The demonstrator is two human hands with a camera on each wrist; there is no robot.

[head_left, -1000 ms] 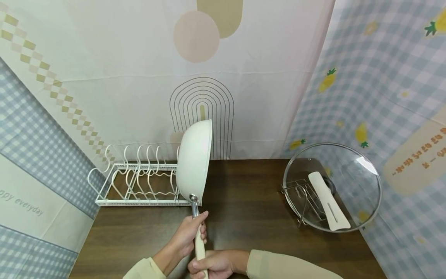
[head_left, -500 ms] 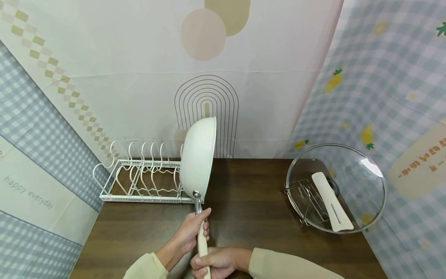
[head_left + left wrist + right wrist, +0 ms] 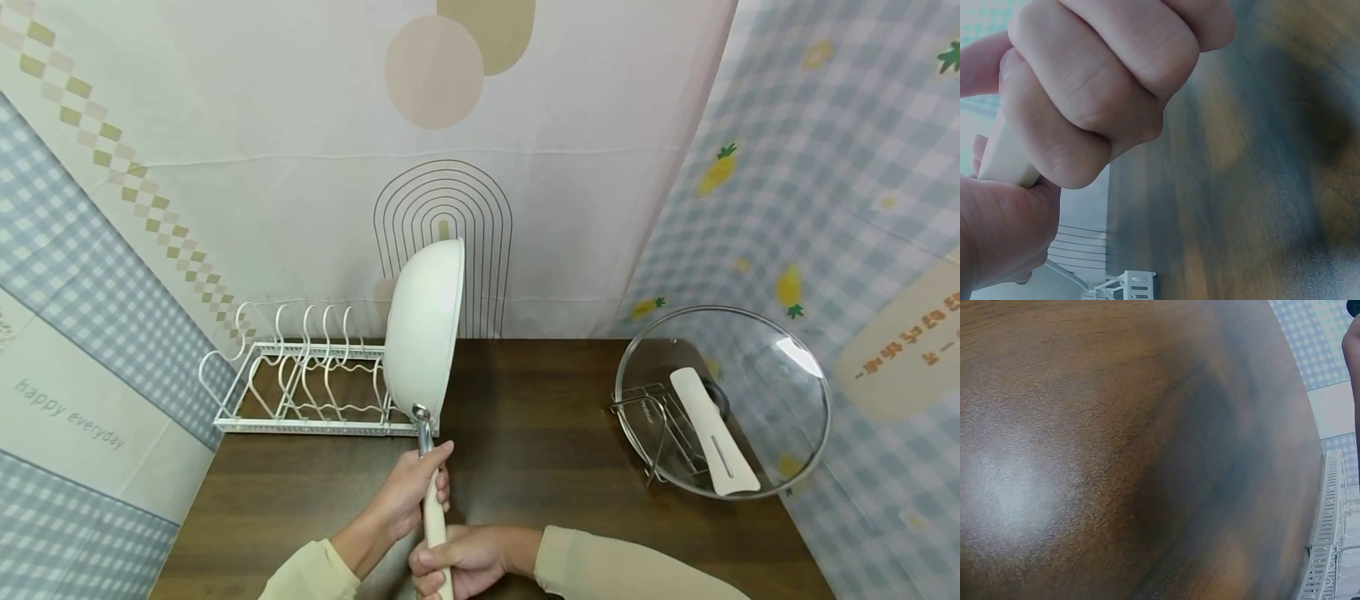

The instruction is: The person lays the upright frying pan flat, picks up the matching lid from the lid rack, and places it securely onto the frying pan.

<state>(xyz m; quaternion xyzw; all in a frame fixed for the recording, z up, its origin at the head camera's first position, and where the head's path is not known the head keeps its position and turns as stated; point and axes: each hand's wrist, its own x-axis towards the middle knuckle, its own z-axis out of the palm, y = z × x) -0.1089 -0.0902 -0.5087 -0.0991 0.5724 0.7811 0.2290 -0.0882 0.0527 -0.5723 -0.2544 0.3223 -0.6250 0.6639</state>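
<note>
A white wok (image 3: 422,329) stands on its side at the right end of the white wire rack (image 3: 300,427), its open mouth facing right and its long handle pointing toward me. My left hand (image 3: 405,492) grips the cream handle (image 3: 434,521) just below the metal neck (image 3: 424,433), thumb lying along the top. Lower down, at the handle's end, my right hand (image 3: 468,558) wraps its fingers round it. Curled fingers and a piece of the pale handle (image 3: 1007,156) fill the upper left of the left wrist view. The wok's inside is hidden from the head view.
Several upright dividers fill the rack left of the wok. On the right, a glass lid (image 3: 780,400) leans in a wire stand (image 3: 660,417), with a white spatula-like piece (image 3: 712,433) in front of it. A patterned cloth (image 3: 562,208) hangs behind the brown table (image 3: 540,450).
The view has shifted slightly. Over the last half second the wok has risen a little toward the back wall, both hands moving slightly with it and keeping their hold on the handle.
</note>
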